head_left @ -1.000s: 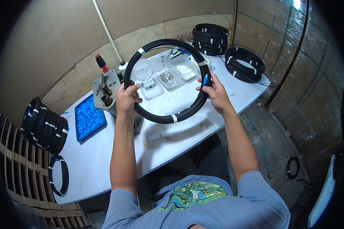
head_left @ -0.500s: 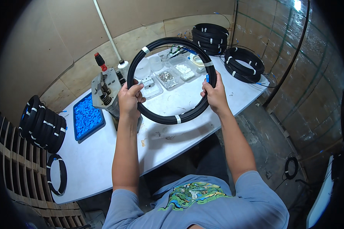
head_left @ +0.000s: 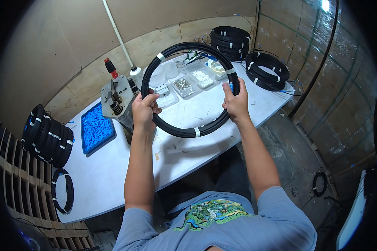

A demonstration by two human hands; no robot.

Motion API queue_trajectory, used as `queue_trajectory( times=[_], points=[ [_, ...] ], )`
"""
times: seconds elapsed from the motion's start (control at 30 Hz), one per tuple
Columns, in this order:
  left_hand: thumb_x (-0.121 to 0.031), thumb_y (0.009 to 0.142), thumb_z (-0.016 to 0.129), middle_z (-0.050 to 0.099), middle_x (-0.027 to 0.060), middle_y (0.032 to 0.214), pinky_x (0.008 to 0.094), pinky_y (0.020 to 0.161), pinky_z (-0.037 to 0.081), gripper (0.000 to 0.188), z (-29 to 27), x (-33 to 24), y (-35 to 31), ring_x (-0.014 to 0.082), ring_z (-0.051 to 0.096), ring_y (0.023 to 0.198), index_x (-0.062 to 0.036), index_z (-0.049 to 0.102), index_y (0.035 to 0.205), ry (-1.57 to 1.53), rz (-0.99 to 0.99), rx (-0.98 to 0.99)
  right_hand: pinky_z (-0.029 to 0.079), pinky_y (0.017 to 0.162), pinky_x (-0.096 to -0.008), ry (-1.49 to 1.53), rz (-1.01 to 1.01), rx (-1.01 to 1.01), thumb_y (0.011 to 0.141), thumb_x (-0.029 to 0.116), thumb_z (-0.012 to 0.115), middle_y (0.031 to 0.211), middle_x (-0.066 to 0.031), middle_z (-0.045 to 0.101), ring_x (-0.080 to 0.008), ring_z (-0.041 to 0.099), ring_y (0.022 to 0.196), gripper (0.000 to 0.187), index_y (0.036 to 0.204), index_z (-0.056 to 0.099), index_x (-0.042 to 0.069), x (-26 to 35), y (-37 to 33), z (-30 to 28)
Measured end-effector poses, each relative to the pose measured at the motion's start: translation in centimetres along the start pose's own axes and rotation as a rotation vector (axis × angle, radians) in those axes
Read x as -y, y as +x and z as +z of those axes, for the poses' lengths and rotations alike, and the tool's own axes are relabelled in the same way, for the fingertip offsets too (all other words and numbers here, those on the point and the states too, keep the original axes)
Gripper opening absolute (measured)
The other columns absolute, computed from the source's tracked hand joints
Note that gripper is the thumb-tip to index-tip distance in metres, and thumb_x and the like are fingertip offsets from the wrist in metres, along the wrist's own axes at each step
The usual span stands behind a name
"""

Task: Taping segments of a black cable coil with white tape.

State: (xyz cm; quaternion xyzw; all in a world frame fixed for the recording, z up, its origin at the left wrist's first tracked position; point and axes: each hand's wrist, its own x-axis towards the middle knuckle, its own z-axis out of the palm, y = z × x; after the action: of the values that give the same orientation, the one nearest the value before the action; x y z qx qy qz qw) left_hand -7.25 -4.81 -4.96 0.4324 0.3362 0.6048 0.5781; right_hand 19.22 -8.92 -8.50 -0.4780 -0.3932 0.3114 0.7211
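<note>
A large coil of black cable [head_left: 175, 132], bound with several white tape bands, is held up above the table between my two hands. My left hand [head_left: 145, 108] is closed round its left side, thumb across the cable. On the opposite side my right hand [head_left: 236, 103] grips the coil, with the thumb pointing up beside a small blue connector [head_left: 231, 86]. Through the ring I see a clear tray of small metal parts [head_left: 182, 85] and a tray of white pieces [head_left: 202, 78] on the table.
Left of the coil stands a metal bench press [head_left: 115, 98] with a red-and-black handle. Beside it lies a blue tray of blue connectors [head_left: 97, 127]. Stacked black coils [head_left: 48, 136] stand at the table's left edge, more coils [head_left: 230, 43] at the back right. The white table [head_left: 109, 184] ends near my waist.
Both hands and the coil have shifted slightly to the right and a little down. My right thumb has straightened upward near the blue connector.
</note>
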Motion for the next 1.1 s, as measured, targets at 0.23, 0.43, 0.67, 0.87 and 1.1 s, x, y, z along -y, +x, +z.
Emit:
queue_trajectory(
  times=[0.23, 0.43, 0.67, 0.87, 1.1],
  points=[
    [-0.004, 0.082, 0.065, 0.04, -0.0045, 0.06, 0.0259, 0.05, 0.035, 0.013, 0.1, 0.1, -0.2, 0.007, 0.038, 0.049, -0.0089, 0.055, 0.089, -0.004, -0.002, -0.001, 0.039, 0.039, -0.0234, 0.003, -0.008, 0.037, 0.096, 0.022, 0.068, 0.066, 0.0023, 0.048, -0.0043, 0.04, 0.045, 0.041, 0.126, 0.046, 0.006, 0.8, 0.0, -0.1],
    [-0.016, 0.088, 0.07, 0.052, -0.0003, 0.068, 0.0264, 0.057, 0.042, 0.018, -1.1, 0.4, -0.1, 0.0109, 0.051, 0.059, -0.0056, 0.059, 0.098, 0.136, 0.092, 0.162, 0.04, 0.043, -0.0228, 0.103, 0.003, 0.214, 0.095, 0.018, 0.068, 0.066, 0.0027, 0.048, -0.0047, 0.043, 0.049, 0.039, 0.126, 0.048, 0.006, 2.7, 2.1, -1.5],
    [-0.014, 0.086, 0.073, 0.055, 0.0, 0.07, 0.025, 0.052, 0.043, 0.026, 0.0, -2.2, 0.6, 0.0099, 0.053, 0.057, -0.0023, 0.06, 0.106, 0.394, 0.07, 0.393, 0.037, 0.048, -0.0236, -0.45, -0.092, 0.629, 0.086, 0.012, 0.074, 0.069, 0.0036, 0.051, -0.0064, 0.045, 0.053, 0.044, 0.127, 0.06, 0.007, 8.6, 5.6, -1.2],
    [-0.001, 0.082, 0.064, 0.044, -0.0042, 0.056, 0.0246, 0.043, 0.033, 0.022, 0.5, -1.2, -0.6, 0.0059, 0.038, 0.044, -0.0045, 0.06, 0.103, 0.314, -0.049, 0.178, 0.044, 0.058, -0.0241, -0.649, -0.19, 0.785, 0.085, 0.02, 0.077, 0.081, -0.0001, 0.061, -0.0073, 0.054, 0.066, 0.049, 0.13, 0.059, 0.009, 8.8, 7.4, -0.2],
    [-0.003, 0.082, 0.062, 0.042, -0.0043, 0.058, 0.0252, 0.043, 0.035, 0.022, -0.7, -1.0, 0.2, 0.0066, 0.039, 0.045, -0.0058, 0.056, 0.102, 0.164, 0.03, 0.081, 0.051, 0.077, -0.0286, -0.152, -0.081, 0.438, 0.094, 0.043, 0.068, 0.102, -0.009, 0.067, -0.0146, 0.064, 0.091, 0.07, 0.145, 0.04, 0.004, 2.3, 4.9, -2.8]
  ],
)
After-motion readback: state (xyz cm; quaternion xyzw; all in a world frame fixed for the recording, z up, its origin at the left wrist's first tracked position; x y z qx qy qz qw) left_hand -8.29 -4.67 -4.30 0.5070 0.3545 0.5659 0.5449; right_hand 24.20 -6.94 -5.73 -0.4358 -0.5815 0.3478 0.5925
